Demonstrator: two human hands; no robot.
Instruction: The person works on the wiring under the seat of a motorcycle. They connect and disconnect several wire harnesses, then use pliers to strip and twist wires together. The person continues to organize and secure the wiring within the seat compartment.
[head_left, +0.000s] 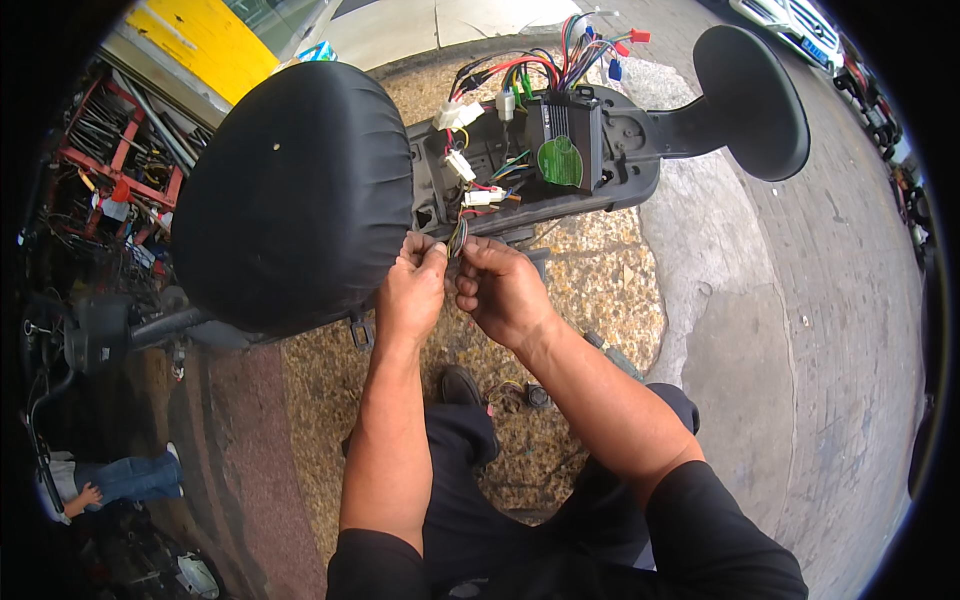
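Observation:
Both of my hands meet at a bundle of thin coloured wires (458,238) beside the scooter's open rear body (630,170). My left hand (412,290) pinches the bundle from the left, close to the black seat (290,200). From the right, my right hand (507,290) pinches the same wires between thumb and forefinger. Just above my fingers lie white plug connectors (486,197). A black finned controller box (565,140) with a green label sits in the body, and a spray of wires with red and blue plugs (615,68) rises behind it. The wire ends are too small to make out.
A black padded backrest (755,100) sticks out on the right. Red metal racks (110,150) with tools and parts stand at left, below a yellow panel (205,40). Another person (120,480) is at the lower left. A white car (795,28) is at the far right.

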